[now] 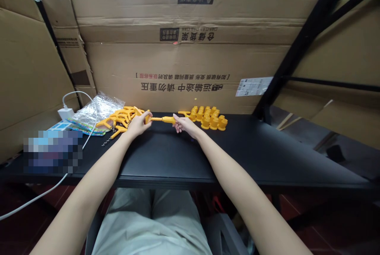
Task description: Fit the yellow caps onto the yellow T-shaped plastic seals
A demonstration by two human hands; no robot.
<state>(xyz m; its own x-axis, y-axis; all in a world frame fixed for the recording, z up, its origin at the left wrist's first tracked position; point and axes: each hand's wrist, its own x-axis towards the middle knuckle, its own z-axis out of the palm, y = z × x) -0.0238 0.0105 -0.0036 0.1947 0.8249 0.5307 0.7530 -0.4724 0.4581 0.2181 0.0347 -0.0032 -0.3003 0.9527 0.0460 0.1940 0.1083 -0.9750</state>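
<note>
My left hand [139, 124] is closed on a yellow plastic corkscrew part [147, 117], mostly hidden by the fingers. A ridged yellow shaft [156, 119] runs level from it toward the right, into a smooth yellow sleeve [168, 120]. My right hand [184, 125] pinches the sleeve's right end; whether it is one piece with the shaft I cannot tell. Beside my left hand lies a pile of yellow corkscrew handles [118, 118], some with metal spirals [107, 141] showing. Several yellow flanged caps [212, 118] stand in rows just beyond my right hand.
A yellow handle [184, 113] lies behind my right hand. Clear plastic bags [102, 108], a white charger [65, 113] with cable and a blurred-out item [52, 151] are at left on the black table [252, 152]. Cardboard [184, 59] walls the back; a black post [292, 51] rises right.
</note>
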